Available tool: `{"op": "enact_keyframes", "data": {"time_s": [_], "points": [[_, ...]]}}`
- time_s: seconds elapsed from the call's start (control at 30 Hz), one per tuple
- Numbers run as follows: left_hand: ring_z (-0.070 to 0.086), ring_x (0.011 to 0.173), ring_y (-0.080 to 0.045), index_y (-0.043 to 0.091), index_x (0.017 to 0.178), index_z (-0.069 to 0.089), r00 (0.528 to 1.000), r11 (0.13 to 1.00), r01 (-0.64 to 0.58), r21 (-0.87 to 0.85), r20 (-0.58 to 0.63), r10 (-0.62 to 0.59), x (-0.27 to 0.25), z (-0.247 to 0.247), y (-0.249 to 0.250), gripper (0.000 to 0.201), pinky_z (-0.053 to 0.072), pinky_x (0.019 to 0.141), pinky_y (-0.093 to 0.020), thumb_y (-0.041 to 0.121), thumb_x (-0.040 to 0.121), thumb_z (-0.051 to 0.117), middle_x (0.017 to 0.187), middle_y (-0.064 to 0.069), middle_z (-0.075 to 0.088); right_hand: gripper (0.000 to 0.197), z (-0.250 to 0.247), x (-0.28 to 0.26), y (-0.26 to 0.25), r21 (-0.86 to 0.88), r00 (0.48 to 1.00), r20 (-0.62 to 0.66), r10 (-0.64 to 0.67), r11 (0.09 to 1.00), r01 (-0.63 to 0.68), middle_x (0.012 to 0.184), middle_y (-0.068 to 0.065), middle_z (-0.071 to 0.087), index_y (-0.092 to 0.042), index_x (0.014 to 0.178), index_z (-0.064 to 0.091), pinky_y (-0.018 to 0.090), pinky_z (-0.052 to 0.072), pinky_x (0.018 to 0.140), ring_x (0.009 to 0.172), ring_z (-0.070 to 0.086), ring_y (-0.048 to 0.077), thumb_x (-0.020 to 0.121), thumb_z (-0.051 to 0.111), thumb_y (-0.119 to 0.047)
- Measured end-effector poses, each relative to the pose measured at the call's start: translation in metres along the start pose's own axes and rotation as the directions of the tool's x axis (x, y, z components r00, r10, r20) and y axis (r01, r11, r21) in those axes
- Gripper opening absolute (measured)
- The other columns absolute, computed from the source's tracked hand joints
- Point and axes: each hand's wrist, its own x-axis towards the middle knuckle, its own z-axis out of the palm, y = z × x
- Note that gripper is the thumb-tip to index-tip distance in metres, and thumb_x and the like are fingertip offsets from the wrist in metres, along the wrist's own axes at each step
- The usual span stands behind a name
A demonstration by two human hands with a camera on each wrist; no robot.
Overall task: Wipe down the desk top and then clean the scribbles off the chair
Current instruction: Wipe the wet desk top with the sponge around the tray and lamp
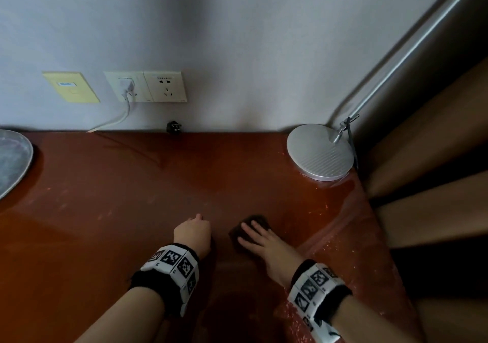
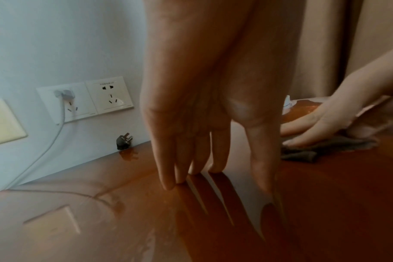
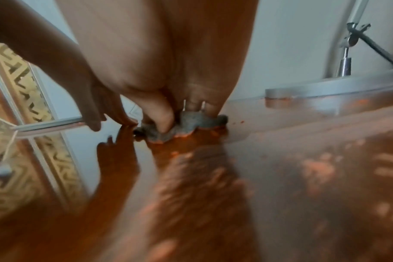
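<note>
Right grip [image 1: 260,239] spread flat, pressing the cloth [image 1: 248,230] onto the counter [image 1: 105,197] near its front right, left grip [image 1: 192,233] empty with fingertips [image 2: 168,184] propped beside it, so we're mid-wipe, speckles toward the lamp base [image 1: 319,152] still to do, chair out of view and untouched by my reckoning.

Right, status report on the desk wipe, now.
Right hand flat on cloth, pressing it to desk. Left hand open, fingertips on desk. Lamp base ahead at right corner.
</note>
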Motion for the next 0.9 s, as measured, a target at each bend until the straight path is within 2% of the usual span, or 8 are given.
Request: {"op": "enact_keyframes", "data": {"time_s": [0.07, 0.13, 0.27, 0.4, 0.53, 0.6, 0.8, 0.9], "points": [[0.041, 0.128, -0.028, 0.013, 0.139, 0.039, 1.000, 1.000, -0.009, 0.002, 0.005, 0.009, 0.000, 0.002, -0.004, 0.045, 0.046, 0.093, -0.037, 0.017, 0.095, 0.050, 0.142, -0.008, 0.033, 0.087, -0.007, 0.004, 0.022, -0.020, 0.999, -0.013, 0.036, 0.999, -0.036, 0.156, -0.002, -0.016, -0.025, 0.150, 0.006, 0.037, 0.002, 0.116, 0.141, -0.019, 0.013, 0.081, 0.047, 0.009], [0.038, 0.131, -0.028, 0.017, 0.146, 0.027, 0.999, 0.999, -0.035, 0.000, 0.021, 0.035, 0.001, 0.007, -0.010, 0.057, 0.044, 0.095, -0.037, 0.020, 0.095, 0.051, 0.149, -0.008, 0.023, 0.081, -0.016, 0.007, 0.044, 0.050, 0.979, -0.096, 0.177, 0.984, -0.173, 0.157, -0.001, -0.012, -0.027, 0.150, 0.008, 0.036, 0.006, 0.118, 0.144, -0.013, 0.016, 0.085, 0.043, 0.009], [0.031, 0.136, -0.029, 0.021, 0.149, 0.016, 0.998, 0.998, -0.057, -0.001, 0.041, 0.057, 0.002, 0.012, -0.017, 0.067, 0.041, 0.101, -0.037, 0.026, 0.094, 0.053, 0.154, -0.007, 0.013, 0.080, -0.019, 0.011, 0.044, 0.125, 0.942, -0.137, 0.308, 0.948, -0.292, 0.157, -0.001, -0.013, -0.026, 0.150, 0.006, 0.038, 0.001, 0.118, 0.144, -0.016, 0.020, 0.086, 0.040, 0.009], [0.042, 0.127, -0.028, 0.016, 0.145, 0.027, 0.999, 1.000, -0.021, -0.004, 0.028, 0.022, 0.002, 0.008, -0.011, 0.060, 0.046, 0.094, -0.037, 0.026, 0.093, 0.055, 0.143, -0.009, 0.029, 0.088, 0.001, -0.005, 0.007, 0.060, 0.995, -0.071, 0.066, 0.996, -0.062, 0.155, -0.001, -0.019, -0.023, 0.150, 0.007, 0.039, -0.005, 0.116, 0.136, -0.027, 0.016, 0.078, 0.043, 0.014], [0.048, 0.121, -0.027, 0.013, 0.139, 0.033, 1.000, 0.999, 0.008, -0.047, 0.009, -0.008, 0.002, 0.006, -0.009, 0.052, 0.049, 0.093, -0.037, 0.025, 0.093, 0.055, 0.138, -0.010, 0.038, 0.082, 0.024, -0.035, 0.003, 0.058, 0.983, 0.040, -0.179, 0.982, 0.177, 0.144, -0.012, -0.025, -0.026, 0.149, 0.010, 0.032, -0.015, 0.108, 0.134, -0.029, 0.011, 0.084, 0.052, 0.000], [0.049, 0.120, -0.027, 0.015, 0.138, 0.032, 1.000, 0.998, 0.007, -0.056, 0.005, -0.006, 0.003, 0.007, -0.012, 0.051, 0.049, 0.093, -0.037, 0.026, 0.094, 0.053, 0.138, -0.009, 0.038, 0.081, 0.020, -0.042, 0.017, 0.038, 0.984, 0.052, -0.171, 0.985, 0.169, 0.144, -0.015, -0.025, -0.030, 0.149, 0.009, 0.033, -0.011, 0.114, 0.133, -0.029, 0.008, 0.088, 0.053, -0.001], [0.041, 0.129, -0.028, 0.018, 0.146, 0.023, 1.000, 1.000, -0.018, -0.017, 0.016, 0.018, 0.006, 0.012, -0.014, 0.059, 0.044, 0.098, -0.035, 0.026, 0.094, 0.051, 0.147, -0.009, 0.027, 0.085, 0.003, -0.024, 0.031, 0.097, 0.992, -0.069, 0.102, 0.991, -0.095, 0.148, -0.005, -0.025, -0.023, 0.150, 0.003, 0.042, -0.002, 0.118, 0.128, -0.029, 0.009, 0.084, 0.047, 0.009], [0.047, 0.121, -0.027, 0.017, 0.141, 0.029, 1.000, 1.000, -0.005, -0.018, 0.014, 0.005, 0.008, 0.012, -0.012, 0.053, 0.048, 0.094, -0.035, 0.026, 0.094, 0.052, 0.137, -0.009, 0.038, 0.084, 0.024, -0.026, 0.013, 0.136, 0.997, -0.069, 0.014, 0.991, -0.004, 0.141, -0.010, -0.028, -0.024, 0.150, 0.009, 0.042, -0.009, 0.115, 0.129, -0.032, 0.011, 0.081, 0.047, 0.008]]}}
